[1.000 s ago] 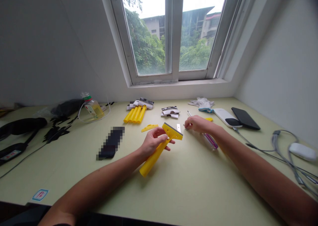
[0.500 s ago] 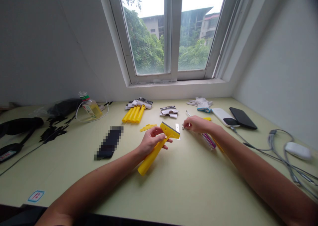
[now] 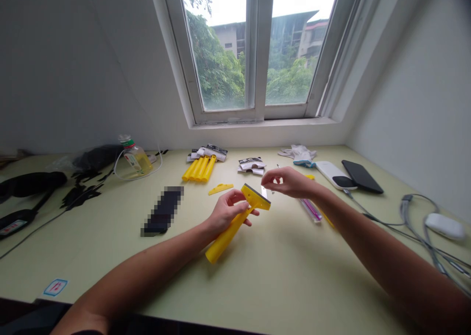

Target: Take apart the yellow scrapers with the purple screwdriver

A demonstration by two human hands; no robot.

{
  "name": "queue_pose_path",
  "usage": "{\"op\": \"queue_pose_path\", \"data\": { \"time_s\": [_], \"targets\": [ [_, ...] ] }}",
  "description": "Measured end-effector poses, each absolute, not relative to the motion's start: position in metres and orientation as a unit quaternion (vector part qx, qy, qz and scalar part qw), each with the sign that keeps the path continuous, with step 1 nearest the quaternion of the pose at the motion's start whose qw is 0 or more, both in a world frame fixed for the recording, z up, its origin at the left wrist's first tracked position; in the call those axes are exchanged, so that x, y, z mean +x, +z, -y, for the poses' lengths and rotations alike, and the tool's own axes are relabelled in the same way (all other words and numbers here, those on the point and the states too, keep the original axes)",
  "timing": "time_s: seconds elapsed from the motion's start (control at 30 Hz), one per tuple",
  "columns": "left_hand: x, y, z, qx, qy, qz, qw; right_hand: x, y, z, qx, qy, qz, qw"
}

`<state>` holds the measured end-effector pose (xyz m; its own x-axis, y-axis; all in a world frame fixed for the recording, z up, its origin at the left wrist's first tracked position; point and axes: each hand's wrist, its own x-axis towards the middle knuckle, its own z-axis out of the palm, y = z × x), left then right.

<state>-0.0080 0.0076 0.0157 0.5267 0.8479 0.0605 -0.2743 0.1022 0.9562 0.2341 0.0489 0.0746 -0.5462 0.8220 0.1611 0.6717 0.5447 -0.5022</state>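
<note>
At the middle of the table (image 3: 294,276), the left hand (image 3: 228,210) grips the yellow scraper (image 3: 227,240), handle end near and left, while the right hand (image 3: 289,182), apart, hovers just right of its head, and whether those bunched fingertips pinch anything I cannot tell.

Bottle (image 3: 137,162), handles (image 3: 199,170), cards (image 3: 251,165) and glove (image 3: 299,151) sit left to right near the surface's (image 3: 279,281) back edge, scraper (image 3: 228,236) before the cards.

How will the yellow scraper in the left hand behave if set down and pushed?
The scraper looks like molded plastic, so probably stiff and light. Its rounded handle might start rolling, but the wide head would likely stop it.
</note>
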Motion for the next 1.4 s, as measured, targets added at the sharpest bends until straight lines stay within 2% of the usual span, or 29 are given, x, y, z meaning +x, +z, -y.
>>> {"op": "queue_pose_path", "data": {
  "time_s": [0.1,0.17,0.5,0.93,1.2,1.4],
  "targets": [
    [-0.007,0.016,-0.007,0.539,0.404,-0.263,0.691,0.215,0.088,-0.033,-0.357,0.281,0.852,0.26],
    [-0.007,0.017,-0.007,0.541,0.404,-0.26,0.69,0.206,0.089,-0.028,-0.328,0.303,0.853,0.27],
    [-0.007,0.013,-0.006,0.562,0.412,-0.252,0.671,0.199,0.071,-0.032,-0.354,0.265,0.852,0.282],
    [-0.006,0.011,-0.005,0.555,0.429,-0.274,0.658,0.191,0.069,-0.026,-0.402,0.299,0.813,0.295],
    [-0.004,0.01,-0.004,0.554,0.436,-0.304,0.641,0.188,0.053,-0.035,-0.37,0.476,0.73,0.323],
    [-0.002,0.012,0.0,0.554,0.444,-0.305,0.634,0.19,0.051,-0.039,-0.357,0.54,0.69,0.323]
  ]
}}
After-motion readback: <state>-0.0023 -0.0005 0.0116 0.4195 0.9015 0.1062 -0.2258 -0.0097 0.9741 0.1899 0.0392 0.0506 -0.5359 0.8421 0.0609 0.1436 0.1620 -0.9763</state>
